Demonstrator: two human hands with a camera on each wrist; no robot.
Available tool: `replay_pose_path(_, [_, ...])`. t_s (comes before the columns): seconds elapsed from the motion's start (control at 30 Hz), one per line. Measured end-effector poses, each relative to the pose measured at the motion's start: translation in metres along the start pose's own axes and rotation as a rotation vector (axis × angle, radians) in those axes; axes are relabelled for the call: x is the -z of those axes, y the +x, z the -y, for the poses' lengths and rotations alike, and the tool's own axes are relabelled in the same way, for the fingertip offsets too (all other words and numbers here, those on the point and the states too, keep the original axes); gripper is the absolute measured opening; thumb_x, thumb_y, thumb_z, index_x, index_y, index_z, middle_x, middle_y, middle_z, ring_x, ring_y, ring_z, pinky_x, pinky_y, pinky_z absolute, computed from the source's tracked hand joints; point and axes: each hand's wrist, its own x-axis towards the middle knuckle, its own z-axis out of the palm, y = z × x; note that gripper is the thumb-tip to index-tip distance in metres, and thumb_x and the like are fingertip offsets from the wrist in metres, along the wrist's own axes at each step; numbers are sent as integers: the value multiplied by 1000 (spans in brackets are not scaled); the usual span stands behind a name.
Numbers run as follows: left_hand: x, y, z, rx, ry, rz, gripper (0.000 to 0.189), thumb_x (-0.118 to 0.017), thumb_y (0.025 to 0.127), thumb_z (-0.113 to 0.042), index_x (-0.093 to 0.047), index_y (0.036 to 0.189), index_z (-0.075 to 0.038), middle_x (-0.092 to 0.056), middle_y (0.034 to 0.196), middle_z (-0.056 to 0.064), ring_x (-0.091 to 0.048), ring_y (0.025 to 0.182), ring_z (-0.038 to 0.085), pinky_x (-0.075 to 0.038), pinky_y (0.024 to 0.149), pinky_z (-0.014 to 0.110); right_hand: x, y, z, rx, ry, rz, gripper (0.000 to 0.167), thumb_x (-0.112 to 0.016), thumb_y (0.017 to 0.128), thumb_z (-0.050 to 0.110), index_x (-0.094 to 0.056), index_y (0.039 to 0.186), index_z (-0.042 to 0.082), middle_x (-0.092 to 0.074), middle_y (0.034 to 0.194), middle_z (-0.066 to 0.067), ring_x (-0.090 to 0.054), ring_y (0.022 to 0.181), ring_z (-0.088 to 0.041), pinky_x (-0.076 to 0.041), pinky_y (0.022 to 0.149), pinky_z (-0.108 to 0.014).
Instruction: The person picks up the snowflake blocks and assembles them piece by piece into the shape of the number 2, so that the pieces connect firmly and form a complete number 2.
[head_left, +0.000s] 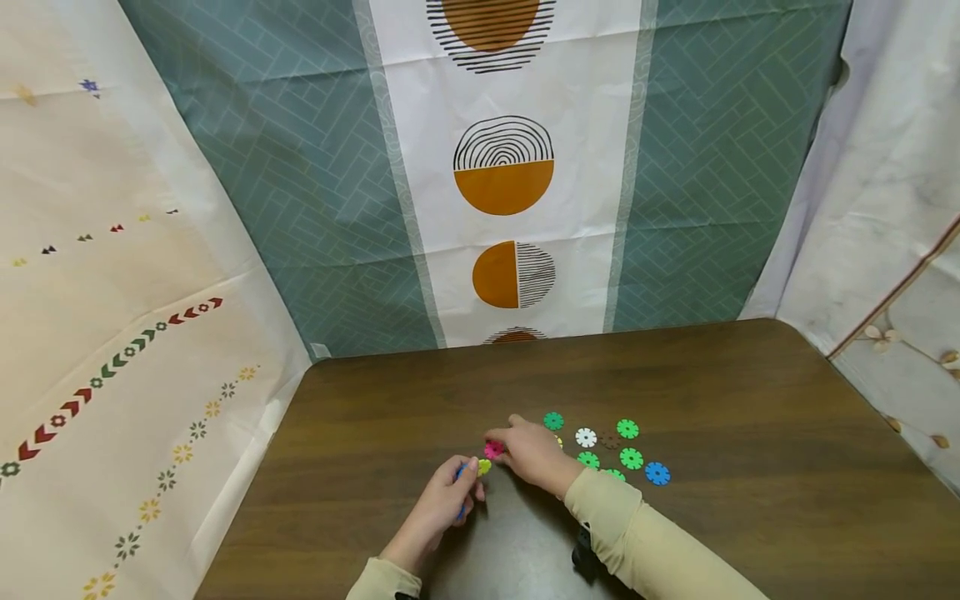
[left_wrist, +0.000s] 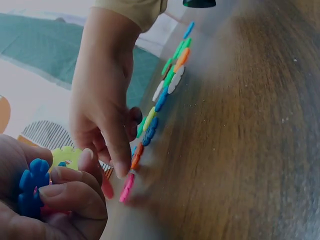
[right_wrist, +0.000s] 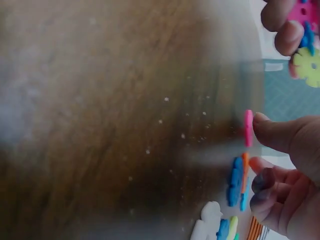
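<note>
Near the table's middle, my left hand (head_left: 446,497) grips a small joined cluster of notched plastic discs. A blue disc (left_wrist: 33,189) and a yellow disc (left_wrist: 67,156) show in the left wrist view; a pink piece (right_wrist: 306,11) of the cluster shows in the right wrist view. My right hand (head_left: 536,454) reaches over the table with fingers spread around a loose pink disc (head_left: 493,450). Its thumb (right_wrist: 262,125) is at the pink disc's edge, while the index fingertip is beside an orange disc (right_wrist: 245,170). Part of the row is hidden under this hand.
Several more discs lie flat to the right of my right hand, among them a white disc (head_left: 586,437), a brown disc (head_left: 609,440), a green disc (head_left: 632,458) and a blue disc (head_left: 657,473). The brown wooden table (head_left: 750,400) ends at a patterned curtain (head_left: 337,167).
</note>
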Motion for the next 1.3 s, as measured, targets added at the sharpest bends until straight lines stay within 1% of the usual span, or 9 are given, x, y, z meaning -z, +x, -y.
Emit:
replay_pose_path(0.17, [-2,-1,-1,-13,-2,10,41,-42,105,-37,-47,111,3,-55,78,3,-36,51,8,-27,43,17,-4,1,3,12,-42,-42,21,-83,78,17,-64,85,13,-47,77,0,-52,66,-18,-41,50,-27])
replay_pose_path(0.3, [-3,-1,-1,-33,-3,23,37,-45,105,-32,-49,111,5,-61,81,5,-38,53,8,-30,45,18,-1,-2,4,-38,12,-36,30,-83,76,10,-54,80,15,-47,71,4,-51,63,-15,-40,51,-26])
replay_pose_path(0.4, [-5,1,-2,-47,-5,20,35,-46,104,-28,-51,110,6,-66,85,9,-42,55,9,-34,47,19,4,-8,1,-97,89,-15,27,-82,79,12,-55,79,17,-52,68,9,-50,61,-10,-41,52,-25])
replay_pose_path(0.53, [-9,1,-4,-63,5,2,34,-47,104,-27,-53,112,5,-69,92,15,-46,57,10,-37,48,19,13,-20,-6,-181,301,-9,15,-77,84,14,-62,80,15,-63,72,8,-56,63,-7,-46,56,-24])
replay_pose_path(0.63, [-12,2,-5,-73,16,-9,32,-48,104,-27,-54,111,4,-70,94,18,-47,57,10,-37,48,19,21,-29,-12,-251,508,1,11,-72,89,13,-62,85,12,-67,69,0,-60,56,-13,-48,53,-26])
replay_pose_path(0.73, [-16,4,-5,-76,20,-13,29,-49,104,-25,-55,108,3,-70,94,18,-48,57,10,-37,48,19,29,-38,-17,-316,687,36,10,-67,94,15,-59,91,11,-67,66,-7,-57,48,-23,-42,44,-26])
replay_pose_path(0.83, [-21,6,-5,-81,15,-9,29,-49,104,-25,-54,107,3,-71,94,18,-48,57,10,-38,48,19,36,-46,-19,-332,830,66,10,-63,96,16,-57,95,8,-69,69,-13,-54,47,-32,-37,43,-25])
replay_pose_path(1.0, [-27,7,-7,-94,12,16,31,-49,104,-26,-54,108,5,-70,94,16,-48,58,10,-38,48,19,43,-54,-17,-316,931,83,14,-62,97,18,-58,99,5,-70,74,-16,-51,46,-31,-38,43,-25])
replay_pose_path(1.3, [-35,7,-4,-142,45,75,22,-50,103,-21,-57,106,1,-68,95,20,-50,58,11,-39,49,19,43,-61,-13,-353,1030,113,15,-62,96,15,-57,98,1,-67,74,-24,-47,46,-14,-39,45,-26])
